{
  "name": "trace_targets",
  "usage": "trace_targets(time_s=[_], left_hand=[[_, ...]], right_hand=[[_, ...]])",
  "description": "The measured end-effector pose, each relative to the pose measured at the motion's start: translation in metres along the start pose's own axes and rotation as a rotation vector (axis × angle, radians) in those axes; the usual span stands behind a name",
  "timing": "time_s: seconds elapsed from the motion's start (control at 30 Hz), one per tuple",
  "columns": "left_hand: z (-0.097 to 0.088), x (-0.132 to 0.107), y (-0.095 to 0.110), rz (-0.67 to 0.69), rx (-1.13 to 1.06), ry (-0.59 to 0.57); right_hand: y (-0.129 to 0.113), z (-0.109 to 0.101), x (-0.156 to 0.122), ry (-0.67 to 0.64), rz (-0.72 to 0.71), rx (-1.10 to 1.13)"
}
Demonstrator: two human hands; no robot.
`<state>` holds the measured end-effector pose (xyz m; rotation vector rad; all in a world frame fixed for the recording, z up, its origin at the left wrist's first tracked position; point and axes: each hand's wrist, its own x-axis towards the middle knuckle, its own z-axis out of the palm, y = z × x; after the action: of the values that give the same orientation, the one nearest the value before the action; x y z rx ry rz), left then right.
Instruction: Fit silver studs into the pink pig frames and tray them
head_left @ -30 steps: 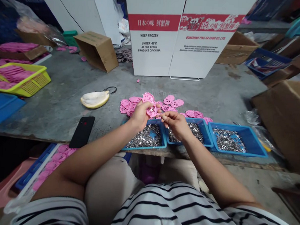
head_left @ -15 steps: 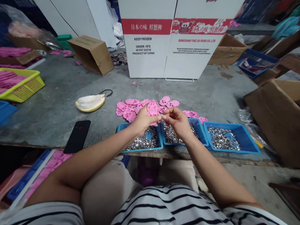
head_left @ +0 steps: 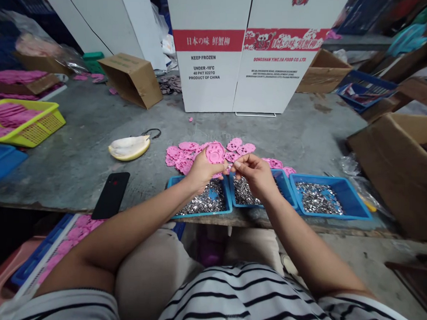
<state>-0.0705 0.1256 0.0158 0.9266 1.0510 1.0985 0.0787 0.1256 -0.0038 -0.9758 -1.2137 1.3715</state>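
Note:
My left hand [head_left: 203, 171] is closed on a pink moulded piece [head_left: 215, 153] with a raised pattern, held above the left and middle bins. Against its lower right edge, the thumb and forefinger of my right hand [head_left: 252, 172] are pinched together; whatever is between them is too small to name. Small shiny metal parts fill much of the left blue bin [head_left: 216, 205] and the middle blue bin [head_left: 286, 184], both partly covered by my hands. More pink moulded pieces [head_left: 180, 157] lie in a loose heap just behind the bins.
A third blue bin [head_left: 356, 206] with metal parts stands at the right, beside a cardboard box [head_left: 379, 172]. To the left lie a black phone [head_left: 111, 193] and a fruit rind [head_left: 129, 149]. A yellow basket [head_left: 41, 126] holds pink pieces. A white carton [head_left: 212, 96] stands behind.
The pink piece has turned and shifted slightly left in my left hand. My right fingertips have drawn a little apart from my left thumb.

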Motion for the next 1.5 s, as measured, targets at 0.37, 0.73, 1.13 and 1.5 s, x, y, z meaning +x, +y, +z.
trace_targets(time_s=[0.37,0.73,1.13,1.5], left_hand=[[0.004,0.0,-0.002,0.057,-0.114,0.02],[-0.001,-0.009,0.007,0.051,-0.41,-0.282],[-0.006,-0.007,-0.001,0.245,-0.308,-0.381],[-0.009,-0.004,-0.005,0.322,-0.259,-0.426]], right_hand=[[0.001,0.012,0.001,0.103,0.004,-0.024],[-0.01,0.009,-0.002,0.15,-0.195,-0.125],[-0.019,0.017,-0.005,0.158,-0.172,0.021],[-0.022,0.021,-0.004,0.15,-0.144,0.063]])
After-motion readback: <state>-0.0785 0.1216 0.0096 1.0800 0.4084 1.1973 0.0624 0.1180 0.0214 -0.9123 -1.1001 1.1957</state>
